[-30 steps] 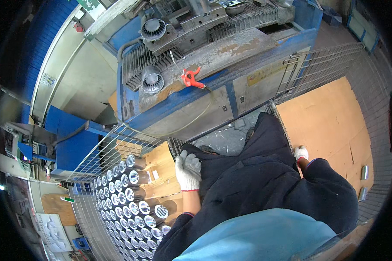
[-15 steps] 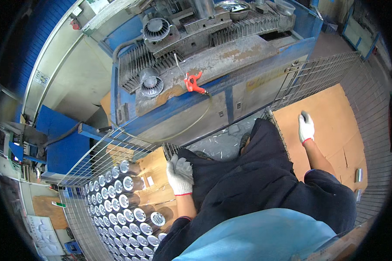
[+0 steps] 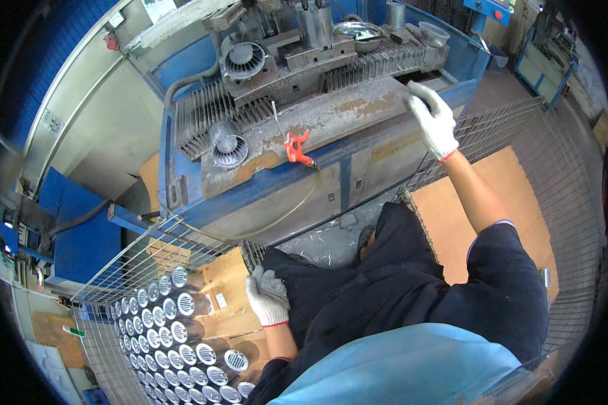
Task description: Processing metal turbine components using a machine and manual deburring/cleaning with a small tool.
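Note:
My right hand [image 3: 434,123], in a white knit glove, is raised near the right end of the machine's front ledge [image 3: 358,101]. Its fingers are stretched out with nothing in them. My left hand [image 3: 268,297], gloved the same way, hangs by my thigh beside the cardboard on the left; its fingers are loosely bent and apart, and it holds nothing. A red air blow gun [image 3: 296,147] lies on the ledge. Left of it rests a metal cup with a slotted end [image 3: 230,151]. A similar slotted part [image 3: 244,59] sits on the fixture behind.
On my left, a wire cage [image 3: 132,260] holds many slotted metal cups [image 3: 186,304] in rows on cardboard. A cardboard-lined wire cage [image 3: 493,209] stands at right, with a small metal cylinder [image 3: 546,277] by its edge. Behind the ledge are a metal bowl [image 3: 368,46] and a clear tub [image 3: 434,34].
My right hand has moved up and forward from above the right cardboard to the machine ledge, and its fingers have straightened. My left hand has stayed near my thigh. The view has shifted slightly.

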Action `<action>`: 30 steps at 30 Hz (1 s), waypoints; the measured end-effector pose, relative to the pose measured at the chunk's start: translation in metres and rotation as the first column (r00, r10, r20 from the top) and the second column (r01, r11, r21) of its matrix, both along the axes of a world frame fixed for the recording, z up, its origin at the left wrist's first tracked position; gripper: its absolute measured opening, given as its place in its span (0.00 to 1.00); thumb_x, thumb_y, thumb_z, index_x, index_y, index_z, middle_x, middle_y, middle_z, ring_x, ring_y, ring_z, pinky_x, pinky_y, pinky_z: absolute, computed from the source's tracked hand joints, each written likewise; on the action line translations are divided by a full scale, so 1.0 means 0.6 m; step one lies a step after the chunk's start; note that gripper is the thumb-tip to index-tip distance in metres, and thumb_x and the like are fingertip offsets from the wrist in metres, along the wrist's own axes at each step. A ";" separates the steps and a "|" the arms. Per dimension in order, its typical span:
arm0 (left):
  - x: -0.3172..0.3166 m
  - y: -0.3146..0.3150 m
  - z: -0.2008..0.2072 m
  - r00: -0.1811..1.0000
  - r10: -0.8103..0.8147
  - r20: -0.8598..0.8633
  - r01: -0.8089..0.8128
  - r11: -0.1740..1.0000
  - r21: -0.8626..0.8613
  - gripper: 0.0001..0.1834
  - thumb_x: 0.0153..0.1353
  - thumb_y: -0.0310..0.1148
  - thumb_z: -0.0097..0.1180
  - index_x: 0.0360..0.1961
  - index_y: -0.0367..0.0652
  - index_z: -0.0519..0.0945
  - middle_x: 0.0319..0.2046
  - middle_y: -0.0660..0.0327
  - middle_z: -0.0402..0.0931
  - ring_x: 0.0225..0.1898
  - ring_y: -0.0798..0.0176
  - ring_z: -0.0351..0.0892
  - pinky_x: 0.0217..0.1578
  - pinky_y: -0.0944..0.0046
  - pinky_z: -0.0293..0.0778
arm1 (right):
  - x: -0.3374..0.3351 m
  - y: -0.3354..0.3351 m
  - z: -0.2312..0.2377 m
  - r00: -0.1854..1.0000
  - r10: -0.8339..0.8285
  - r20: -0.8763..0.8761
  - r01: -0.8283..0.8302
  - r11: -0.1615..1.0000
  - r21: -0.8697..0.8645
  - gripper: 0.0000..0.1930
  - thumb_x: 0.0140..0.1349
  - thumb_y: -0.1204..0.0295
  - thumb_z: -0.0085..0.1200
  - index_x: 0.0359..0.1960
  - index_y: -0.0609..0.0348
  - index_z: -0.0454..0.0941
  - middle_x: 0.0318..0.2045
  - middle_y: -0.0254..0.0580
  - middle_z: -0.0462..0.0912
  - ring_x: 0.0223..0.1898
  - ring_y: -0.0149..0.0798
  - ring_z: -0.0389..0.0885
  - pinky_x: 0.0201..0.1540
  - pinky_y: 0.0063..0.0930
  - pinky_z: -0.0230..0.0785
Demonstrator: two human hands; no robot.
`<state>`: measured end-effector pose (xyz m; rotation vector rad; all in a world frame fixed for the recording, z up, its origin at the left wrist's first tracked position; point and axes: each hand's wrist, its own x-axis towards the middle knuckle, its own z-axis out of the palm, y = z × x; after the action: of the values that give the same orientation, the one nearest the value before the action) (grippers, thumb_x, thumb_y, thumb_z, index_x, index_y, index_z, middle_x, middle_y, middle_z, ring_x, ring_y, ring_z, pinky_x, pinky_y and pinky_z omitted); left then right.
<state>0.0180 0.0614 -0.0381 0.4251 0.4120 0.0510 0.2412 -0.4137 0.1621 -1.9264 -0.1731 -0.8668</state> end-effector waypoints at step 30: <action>-0.011 0.009 0.030 0.981 0.039 -0.189 -0.011 0.989 0.147 0.27 0.74 0.59 0.52 0.53 0.45 0.81 0.23 0.68 0.74 0.12 0.70 0.61 0.11 0.67 0.57 | 0.284 0.136 0.148 0.964 -0.256 -0.075 0.216 0.914 -0.343 0.55 0.58 0.37 0.65 0.76 0.67 0.62 0.69 0.63 0.75 0.69 0.55 0.76 0.72 0.40 0.67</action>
<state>0.0115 0.0671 -0.0201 0.5714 0.6056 0.0653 0.4117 -0.3318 0.2509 -2.3457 -0.0126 -0.9232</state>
